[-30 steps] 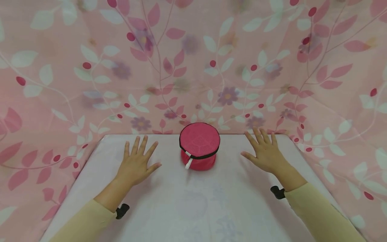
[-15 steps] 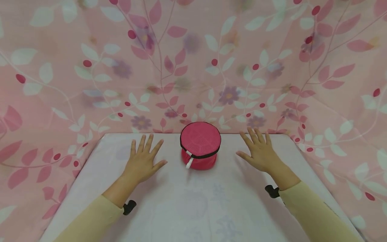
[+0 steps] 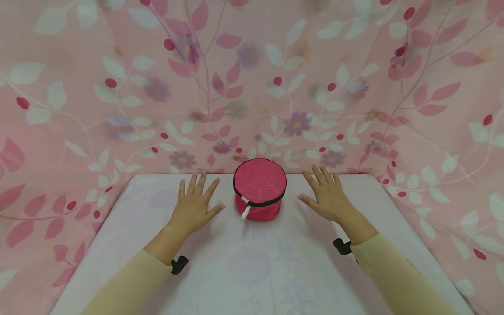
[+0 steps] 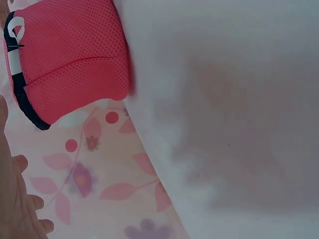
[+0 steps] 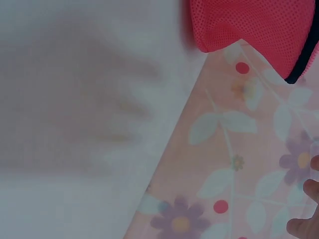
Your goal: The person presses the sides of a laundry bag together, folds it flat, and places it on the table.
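A round pink mesh pouch (image 3: 260, 181) with a black zipper edge and a white pull tab (image 3: 246, 211) stands near the far edge of the table. To its left, my left hand (image 3: 194, 209) hovers palm down with fingers spread, the thumb pointing at the pouch. On the other side my right hand (image 3: 330, 200) is held the same way, a gap between its thumb and the pouch. Both hands hold nothing. The left wrist view shows the mesh side of the pouch (image 4: 79, 55) above the fingers (image 4: 17, 199); in the right wrist view the pouch (image 5: 249, 22) appears at the top.
A white cloth with faint blue marks covers the table (image 3: 260, 271). Pink floral fabric (image 3: 252, 87) hangs behind it and along both sides. Black wrist mounts (image 3: 180, 265) sit at the sleeve cuffs.
Both hands have moved inward, the left one to the right and the right one to the left, closer to the pouch. Their fingers stay spread. The pouch has not moved.
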Demonstrator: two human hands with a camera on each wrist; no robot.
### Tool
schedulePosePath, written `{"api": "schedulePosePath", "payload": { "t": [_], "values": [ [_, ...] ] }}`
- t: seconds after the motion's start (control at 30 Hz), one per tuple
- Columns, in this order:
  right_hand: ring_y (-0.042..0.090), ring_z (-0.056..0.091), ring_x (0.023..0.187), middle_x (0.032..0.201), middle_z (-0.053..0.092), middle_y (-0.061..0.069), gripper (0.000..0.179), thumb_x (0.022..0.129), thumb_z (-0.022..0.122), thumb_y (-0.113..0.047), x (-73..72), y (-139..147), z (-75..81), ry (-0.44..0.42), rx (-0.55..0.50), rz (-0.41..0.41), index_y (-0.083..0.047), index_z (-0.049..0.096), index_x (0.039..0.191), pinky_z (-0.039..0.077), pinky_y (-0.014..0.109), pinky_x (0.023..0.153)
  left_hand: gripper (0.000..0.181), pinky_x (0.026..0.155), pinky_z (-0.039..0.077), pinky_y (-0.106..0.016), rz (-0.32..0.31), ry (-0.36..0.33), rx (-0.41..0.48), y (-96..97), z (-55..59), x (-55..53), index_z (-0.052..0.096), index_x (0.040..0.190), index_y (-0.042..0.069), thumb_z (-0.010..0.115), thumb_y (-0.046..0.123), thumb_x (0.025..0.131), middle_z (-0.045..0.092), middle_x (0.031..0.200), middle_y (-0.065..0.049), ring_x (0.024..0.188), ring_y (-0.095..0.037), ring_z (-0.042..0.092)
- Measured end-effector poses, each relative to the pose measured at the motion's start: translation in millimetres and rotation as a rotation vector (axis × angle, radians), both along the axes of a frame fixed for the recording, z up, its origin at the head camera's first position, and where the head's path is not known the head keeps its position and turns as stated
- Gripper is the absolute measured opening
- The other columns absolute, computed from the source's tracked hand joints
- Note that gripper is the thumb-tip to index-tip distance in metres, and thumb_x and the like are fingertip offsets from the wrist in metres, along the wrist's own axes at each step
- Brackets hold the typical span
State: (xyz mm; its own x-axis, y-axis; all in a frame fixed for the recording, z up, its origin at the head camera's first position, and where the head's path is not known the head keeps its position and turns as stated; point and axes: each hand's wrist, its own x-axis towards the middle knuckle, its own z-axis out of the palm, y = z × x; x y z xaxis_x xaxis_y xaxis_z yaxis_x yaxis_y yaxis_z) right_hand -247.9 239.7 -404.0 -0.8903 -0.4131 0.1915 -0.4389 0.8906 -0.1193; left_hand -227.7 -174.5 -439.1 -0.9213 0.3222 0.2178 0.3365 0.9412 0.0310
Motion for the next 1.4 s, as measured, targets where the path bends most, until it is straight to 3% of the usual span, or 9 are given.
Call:
{"api": "schedulePosePath", "payload": {
  "t": [0.4,0.7,0.97,1.4],
  "values": [
    [0.044,0.008,0.150,0.166,0.012,0.019,0.079,0.099,0.049,-0.058,-8.3,-20,-7.2,0.017,-0.055,0.026,-0.015,0.025,0.160,0.003,0.070,0.114,0.080,0.118,-0.003,-0.063,-0.016,-0.011,0.052,22.6,1.5,-7.9,0.018,0.162,0.027,0.040,0.068,0.097,0.009,0.166,-0.018,0.152,-0.039,-0.002],
    [0.043,0.008,0.151,0.165,0.015,0.019,0.076,0.100,0.049,-0.056,-11.9,-36,-12.8,-0.022,-0.099,0.040,-0.019,0.024,0.160,0.002,0.067,0.116,0.079,0.118,-0.001,-0.062,-0.017,-0.012,0.097,37.0,0.7,-12.7,0.022,0.161,0.025,0.043,0.067,0.097,0.013,0.165,-0.019,0.152,-0.041,0.004],
    [0.041,0.006,0.151,0.165,0.014,0.018,0.076,0.101,0.046,-0.057,-15.1,-43,-16.2,-0.060,-0.156,0.039,-0.017,0.023,0.161,0.001,0.066,0.117,0.080,0.119,-0.001,-0.061,-0.021,-0.020,0.179,49.4,0.5,-14.6,0.023,0.161,0.024,0.040,0.069,0.097,0.009,0.166,-0.018,0.153,-0.037,0.001],
    [0.041,0.010,0.151,0.164,0.019,0.018,0.073,0.100,0.048,-0.056,-17.6,-58,-20.0,-0.092,-0.246,0.035,-0.020,0.027,0.160,0.006,0.068,0.116,0.078,0.119,0.006,-0.061,0.001,-0.018,0.284,65.7,-3.1,-21.1,0.024,0.160,0.021,0.044,0.064,0.098,0.019,0.163,-0.021,0.151,-0.040,0.010]
  ]
}}
